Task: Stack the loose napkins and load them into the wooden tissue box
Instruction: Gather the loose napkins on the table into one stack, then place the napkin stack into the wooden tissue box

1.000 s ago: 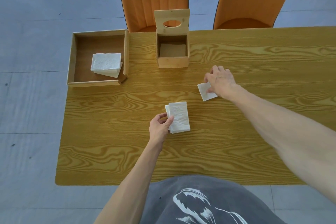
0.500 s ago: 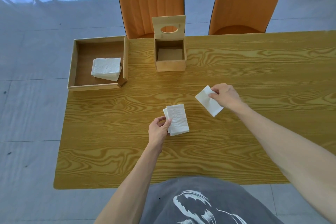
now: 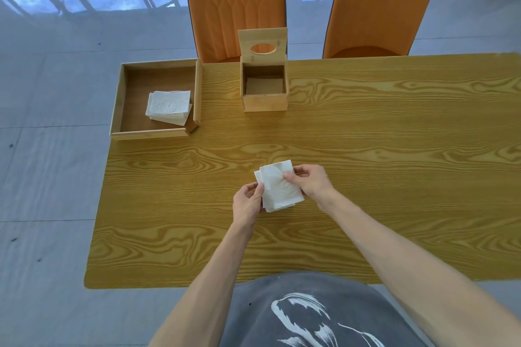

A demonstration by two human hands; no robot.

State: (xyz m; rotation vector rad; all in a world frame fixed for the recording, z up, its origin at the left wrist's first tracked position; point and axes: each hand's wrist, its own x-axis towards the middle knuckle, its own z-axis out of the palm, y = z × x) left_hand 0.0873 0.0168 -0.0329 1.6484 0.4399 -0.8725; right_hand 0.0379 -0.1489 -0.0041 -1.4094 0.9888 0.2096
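Observation:
A small stack of white folded napkins (image 3: 277,186) lies on the wooden table (image 3: 366,149), near its middle. My left hand (image 3: 248,201) pinches the stack's left edge. My right hand (image 3: 310,180) holds the top napkin at its right edge, thumb pressed on the sheet. The wooden tissue box (image 3: 264,87) stands at the far side of the table, its lid with an oval hole tilted up and back. Its inside shows only a bare bottom.
A shallow wooden tray (image 3: 118,98) sits at the table's far left corner with more white napkins (image 3: 169,106) in it. Two orange chairs (image 3: 235,3) stand behind the table. The floor around is grey tile.
My right hand picked up the single napkin from the right and carried it left onto the stack. My left hand stayed at the stack's left edge.

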